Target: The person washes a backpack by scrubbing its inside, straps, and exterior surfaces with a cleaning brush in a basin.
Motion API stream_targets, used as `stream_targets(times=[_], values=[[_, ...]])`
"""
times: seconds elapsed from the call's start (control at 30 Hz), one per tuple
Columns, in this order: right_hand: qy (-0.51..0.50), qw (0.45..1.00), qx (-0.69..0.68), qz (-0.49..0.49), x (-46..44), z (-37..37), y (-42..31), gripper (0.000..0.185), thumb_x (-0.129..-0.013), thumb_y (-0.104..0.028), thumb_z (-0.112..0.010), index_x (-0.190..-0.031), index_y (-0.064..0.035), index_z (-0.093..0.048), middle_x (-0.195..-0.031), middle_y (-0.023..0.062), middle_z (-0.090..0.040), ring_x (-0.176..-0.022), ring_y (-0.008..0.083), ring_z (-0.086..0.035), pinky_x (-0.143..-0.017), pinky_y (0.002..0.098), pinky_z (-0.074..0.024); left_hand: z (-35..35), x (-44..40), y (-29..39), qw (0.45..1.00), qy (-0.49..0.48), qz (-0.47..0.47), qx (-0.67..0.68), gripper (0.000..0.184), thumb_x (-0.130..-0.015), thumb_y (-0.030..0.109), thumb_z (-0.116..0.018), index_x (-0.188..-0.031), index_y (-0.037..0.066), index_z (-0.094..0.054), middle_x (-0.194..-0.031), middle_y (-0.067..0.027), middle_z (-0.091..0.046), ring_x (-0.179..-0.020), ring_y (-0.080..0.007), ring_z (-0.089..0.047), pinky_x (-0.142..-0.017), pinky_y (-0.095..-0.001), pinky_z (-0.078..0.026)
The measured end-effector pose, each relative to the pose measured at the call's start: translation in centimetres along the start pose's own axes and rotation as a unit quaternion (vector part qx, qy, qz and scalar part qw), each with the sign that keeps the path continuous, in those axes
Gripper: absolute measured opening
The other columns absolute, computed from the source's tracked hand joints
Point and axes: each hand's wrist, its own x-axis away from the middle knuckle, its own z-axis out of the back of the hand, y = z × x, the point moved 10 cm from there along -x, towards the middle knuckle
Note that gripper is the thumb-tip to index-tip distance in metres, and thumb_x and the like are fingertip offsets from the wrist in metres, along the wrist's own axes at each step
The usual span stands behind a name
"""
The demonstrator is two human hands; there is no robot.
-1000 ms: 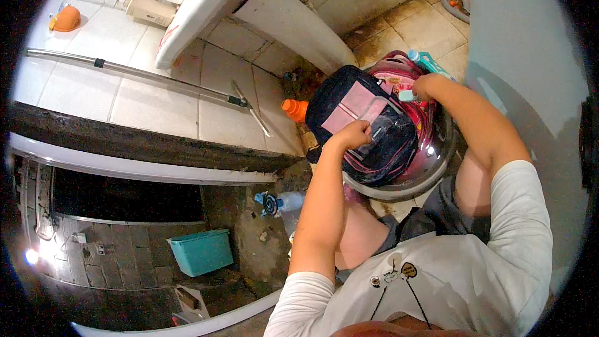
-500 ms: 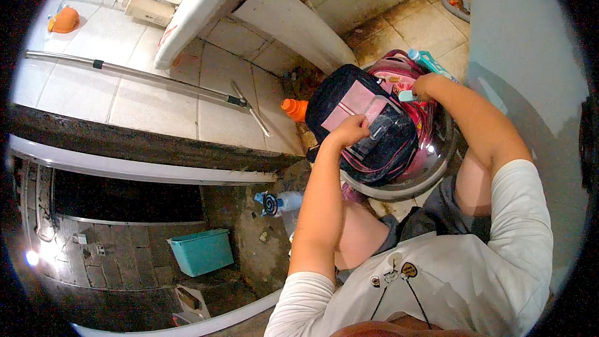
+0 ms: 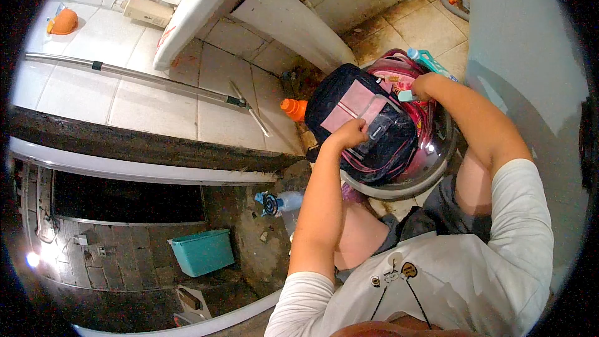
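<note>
A dark navy backpack [image 3: 337, 90] with pink panels lies wet on top of a round grey basin [image 3: 437, 178]. My left hand [image 3: 350, 135] is closed at its front pocket, fingers pinched on the fabric near the pink flap; the exact part gripped is hidden. In my right hand [image 3: 424, 87] is a small pale mint object [image 3: 405, 95], perhaps a brush, held above the bag's right side. Beneath and behind the navy bag sits a pink bag [image 3: 399, 73] with dark red edging, partly covered.
A teal bottle [image 3: 430, 62] stands behind the basin, and an orange bottle [image 3: 293, 110] is left of it. A white sink pedestal [image 3: 293, 22] rises behind. Further left are a metal pole [image 3: 162, 81], a blue bottle [image 3: 287, 201] and a turquoise bin [image 3: 201, 253].
My left hand has shifted slightly down and left on the backpack's front pocket. My right hand stays almost in place with the mint object.
</note>
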Motion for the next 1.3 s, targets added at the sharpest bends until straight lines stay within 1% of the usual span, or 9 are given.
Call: stream_targets(times=[0.23, 0.3, 0.43, 0.5, 0.57, 0.7, 0.77, 1.13, 1.3], values=[[0.0, 1.0, 0.0, 0.005, -0.1, 0.0, -0.1, 0.031, -0.069, -0.022, -0.06, -0.099, -0.0152, -0.063, -0.095, 0.0108, -0.064, -0.086, 0.029, -0.061, -0.073, 0.0401, -0.0486, 0.4, 0.5, 0.3, 1.0, -0.001, 0.025, -0.008, 0.014, -0.064, 0.012, -0.058, -0.07, 0.004, -0.049, -0.065, -0.012, -0.052, -0.065, -0.0235, -0.051, -0.059, -0.0345, -0.04], [-0.002, 1.0, 0.002, 0.006, -0.3, -0.3, -0.1, 0.031, -0.069, -0.022, -0.06, -0.1, -0.0154, -0.063, -0.095, 0.0106, -0.064, -0.086, 0.029, -0.061, -0.073, 0.0402, -0.0486, -0.1, 0.2, -0.4, 1.0, -0.012, 0.017, -0.007, 0.018, -0.066, 0.019, -0.06, -0.069, 0.008, -0.045, -0.063, -0.0065, -0.05, -0.062, -0.019, -0.048, -0.057, -0.0339, -0.04], [-0.006, 1.0, -0.001, 0.007, -1.2, -0.9, 0.3, 0.033, -0.07, -0.024, -0.059, -0.102, -0.0163, -0.062, -0.095, 0.0101, -0.064, -0.085, 0.0291, -0.061, -0.073, 0.0402, -0.0486, 0.1, 0.3, 0.0, 1.0, -0.002, 0.005, -0.006, 0.018, -0.066, 0.018, -0.06, -0.069, 0.008, -0.045, -0.063, -0.0063, -0.049, -0.061, -0.019, -0.047, -0.057, -0.0341, -0.04], [-0.011, 1.0, 0.003, 0.017, -1.5, -1.2, 0.4, 0.034, -0.07, -0.024, -0.058, -0.103, -0.0164, -0.062, -0.096, 0.01, -0.064, -0.085, 0.0291, -0.061, -0.073, 0.0401, -0.0486, 0.1, 0.4, 0.3, 1.0, -0.007, 0.018, -0.012, 0.013, -0.064, 0.012, -0.058, -0.07, 0.004, -0.049, -0.067, -0.0122, -0.053, -0.066, -0.0244, -0.052, -0.061, -0.0344, -0.041], [-0.01, 1.0, -0.014, -0.001, -0.9, -1.1, 0.5, 0.034, -0.071, -0.025, -0.057, -0.104, -0.0159, -0.062, -0.097, 0.0105, -0.063, -0.086, 0.0291, -0.061, -0.074, 0.0402, -0.0484, 0.1, 0.4, 0.1, 1.0, -0.006, 0.019, -0.008, 0.013, -0.064, 0.012, -0.058, -0.071, 0.004, -0.049, -0.067, -0.0122, -0.053, -0.066, -0.0245, -0.052, -0.061, -0.0343, -0.041], [-0.012, 1.0, 0.007, 0.011, -0.2, -0.9, 0.0, 0.034, -0.072, -0.024, -0.056, -0.105, -0.0156, -0.062, -0.098, 0.0108, -0.063, -0.088, 0.0292, -0.061, -0.075, 0.0406, -0.0479, -0.1, 0.1, -0.6, 0.999, -0.01, 0.032, 0.001, 0.015, -0.063, 0.012, -0.058, -0.072, 0.004, -0.049, -0.067, -0.0124, -0.053, -0.067, -0.0247, -0.052, -0.061, -0.0345, -0.041], [-0.009, 1.0, 0.001, -0.006, -0.3, -1.0, 0.2, 0.034, -0.072, -0.024, -0.055, -0.105, -0.0159, -0.062, -0.1, 0.0108, -0.063, -0.089, 0.0292, -0.06, -0.077, 0.0408, -0.0474, 0.0, 0.1, -0.6, 1.0, -0.009, 0.028, 0.002, 0.015, -0.063, 0.012, -0.059, -0.072, 0.004, -0.049, -0.066, -0.0126, -0.053, -0.067, -0.0248, -0.052, -0.061, -0.0347, -0.041], [-0.024, 1.0, -0.013, -0.012, -1.1, -1.7, 0.7, 0.036, -0.074, -0.022, -0.053, -0.109, -0.0178, -0.06, -0.103, 0.0098, -0.062, -0.092, 0.0284, -0.06, -0.077, 0.0405, -0.0473, 0.0, 0.3, -0.7, 0.999, -0.016, 0.041, 0.028, 0.016, -0.063, 0.013, -0.059, -0.071, 0.003, -0.049, -0.065, -0.0118, -0.052, -0.065, -0.0239, -0.052, -0.06, -0.034, -0.041], [-0.022, 1.0, -0.015, -0.014, -1.1, -1.6, 0.5, 0.036, -0.073, -0.022, -0.054, -0.109, -0.0188, -0.06, -0.103, 0.0093, -0.062, -0.091, 0.0281, -0.06, -0.077, 0.0403, -0.0475, 0.2, 0.2, -0.3, 1.0, 0.004, 0.011, -0.007, 0.016, -0.065, 0.014, -0.058, -0.073, 0.002, -0.051, -0.068, -0.0161, -0.055, -0.067, -0.0281, -0.054, -0.062, -0.0358, -0.042]])
